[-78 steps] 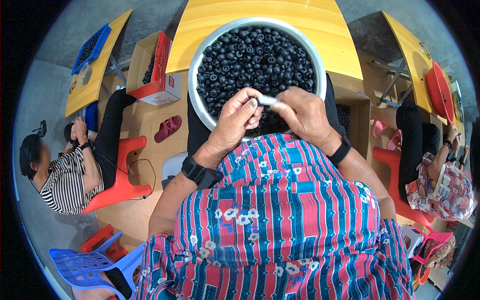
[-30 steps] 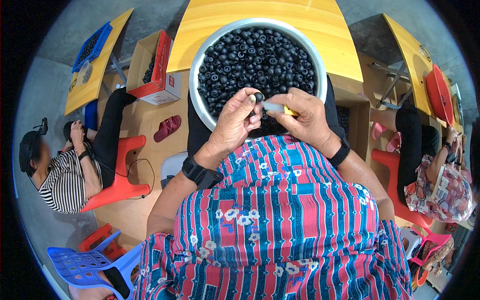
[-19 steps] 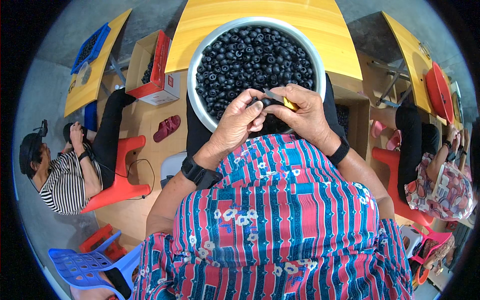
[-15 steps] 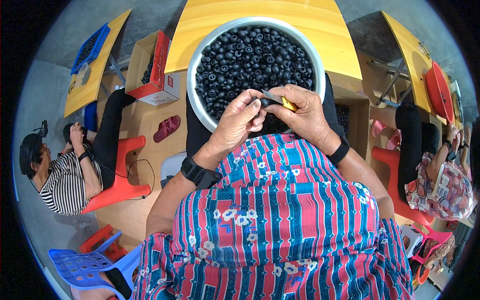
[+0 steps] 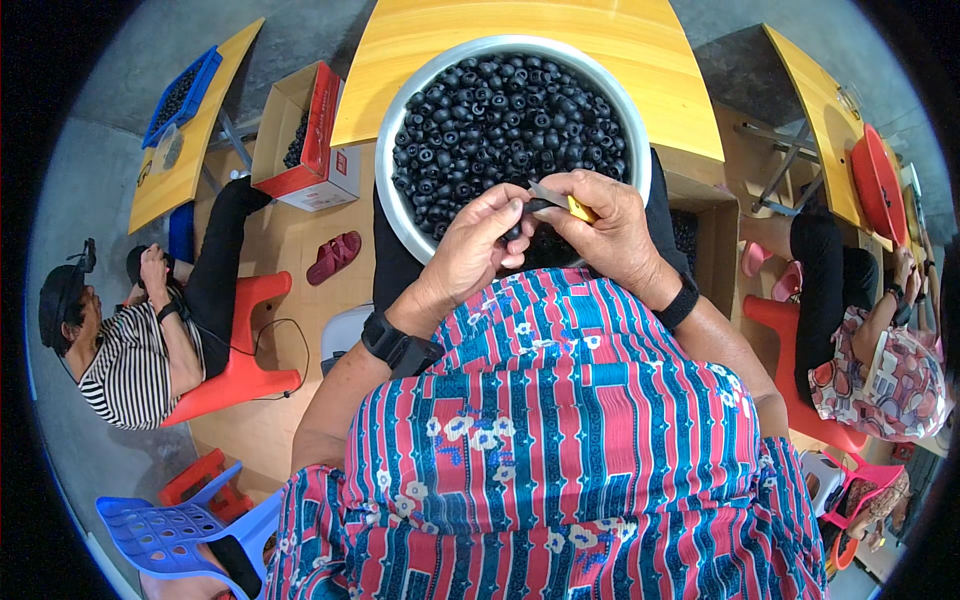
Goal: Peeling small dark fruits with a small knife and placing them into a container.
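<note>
In front of me, a wide metal basin (image 5: 386,165) is filled with small black round fruits (image 5: 500,120), many showing a ringed hollow at one end. Above its near edge my left hand (image 5: 468,245) is closed, one black round fruit (image 5: 514,232) held in its fingers and partly hidden by them. My right hand (image 5: 612,220) grips a small knife (image 5: 578,208) with a yellow handle, its short blade pointing left toward the left fingertips. A dark sliver lies between the two hands, just under the blade; whether it belongs to the fruit I cannot tell.
The basin's far side overlaps a yellow table (image 5: 530,18). A red and white carton (image 5: 318,170) and a dark red slipper (image 5: 333,257) are on the floor at left; an open carton (image 5: 715,240) stands at right. People on red stools (image 5: 245,340) sit at both sides.
The fruit at my fingertips has turned and sunk lower into my left fingers. The knife blade has shifted very slightly right. Both forearms stay almost in place.
</note>
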Motion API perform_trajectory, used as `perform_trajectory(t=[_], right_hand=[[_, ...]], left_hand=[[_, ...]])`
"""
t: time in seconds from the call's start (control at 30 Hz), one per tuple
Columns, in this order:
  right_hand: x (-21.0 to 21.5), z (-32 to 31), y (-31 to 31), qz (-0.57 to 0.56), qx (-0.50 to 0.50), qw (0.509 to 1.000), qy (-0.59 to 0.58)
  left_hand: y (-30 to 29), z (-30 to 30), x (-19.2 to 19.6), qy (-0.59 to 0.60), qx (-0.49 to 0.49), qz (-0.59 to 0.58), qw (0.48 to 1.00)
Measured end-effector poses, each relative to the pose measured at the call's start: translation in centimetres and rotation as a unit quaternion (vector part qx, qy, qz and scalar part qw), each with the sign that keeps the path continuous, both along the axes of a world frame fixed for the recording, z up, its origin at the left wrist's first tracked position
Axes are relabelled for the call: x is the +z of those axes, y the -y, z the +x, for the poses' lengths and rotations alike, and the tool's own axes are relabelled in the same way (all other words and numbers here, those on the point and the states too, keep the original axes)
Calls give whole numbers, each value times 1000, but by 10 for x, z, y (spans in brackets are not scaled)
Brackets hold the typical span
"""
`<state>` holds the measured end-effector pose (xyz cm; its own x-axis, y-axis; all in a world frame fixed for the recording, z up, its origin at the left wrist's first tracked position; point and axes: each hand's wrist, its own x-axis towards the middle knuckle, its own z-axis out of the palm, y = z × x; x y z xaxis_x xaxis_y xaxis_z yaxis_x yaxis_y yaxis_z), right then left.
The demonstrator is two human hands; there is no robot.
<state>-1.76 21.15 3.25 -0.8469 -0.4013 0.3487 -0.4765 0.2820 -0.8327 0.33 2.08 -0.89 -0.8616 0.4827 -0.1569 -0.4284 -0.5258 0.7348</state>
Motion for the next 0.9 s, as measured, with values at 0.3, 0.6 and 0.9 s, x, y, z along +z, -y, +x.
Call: perform_trajectory(t=[0.3,0.6,0.9], right_hand=[[-3,-3,-2,3,43,999,14],[-9,-6,-5,-37,45,996,61],[-5,-4,-5,-1,56,996,64]], left_hand=[[1,0,-1,17,-31,14,999],[2,0,-5,7,-38,23,999],[1,2,-3,5,-52,14,999]])
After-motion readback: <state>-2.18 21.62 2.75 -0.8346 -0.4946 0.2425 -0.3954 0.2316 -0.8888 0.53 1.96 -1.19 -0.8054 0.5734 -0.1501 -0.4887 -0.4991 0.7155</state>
